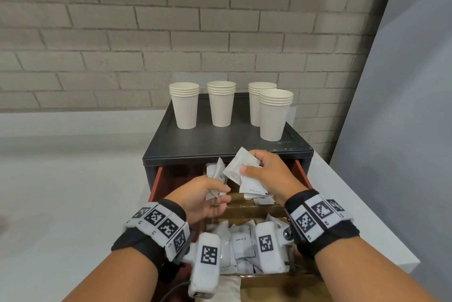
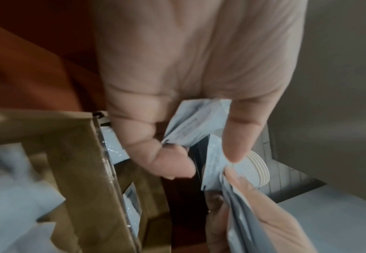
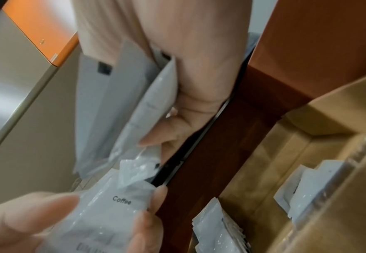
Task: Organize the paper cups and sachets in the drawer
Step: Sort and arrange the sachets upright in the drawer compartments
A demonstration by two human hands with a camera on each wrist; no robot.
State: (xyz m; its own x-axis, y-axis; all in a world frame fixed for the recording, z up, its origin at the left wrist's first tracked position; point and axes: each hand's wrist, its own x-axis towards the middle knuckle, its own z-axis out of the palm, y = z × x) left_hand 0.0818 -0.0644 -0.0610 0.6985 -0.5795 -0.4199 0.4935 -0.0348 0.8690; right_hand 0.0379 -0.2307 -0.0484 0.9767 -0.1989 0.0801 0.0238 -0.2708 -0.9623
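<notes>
White tabletop (image 1: 61, 179) against grey brick wall (image 1: 122, 32), black cabinet (image 1: 220, 145) on it with red drawer (image 1: 300, 171) pulled out. Nearest compartment holds cream sachets (image 1: 241, 243). Above drawer, left hand (image 1: 204, 197) fingers pinch a coffee sachet (image 3: 117, 202); right hand (image 1: 267, 174) fingers clamp several white sachets (image 1: 244, 169). Farther back, four paper cup stacks (image 1: 221, 106) stand upright on cabinet top.

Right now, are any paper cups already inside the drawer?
No: all four paper cup stacks stand on the cabinet top, none in the open drawer.
</notes>
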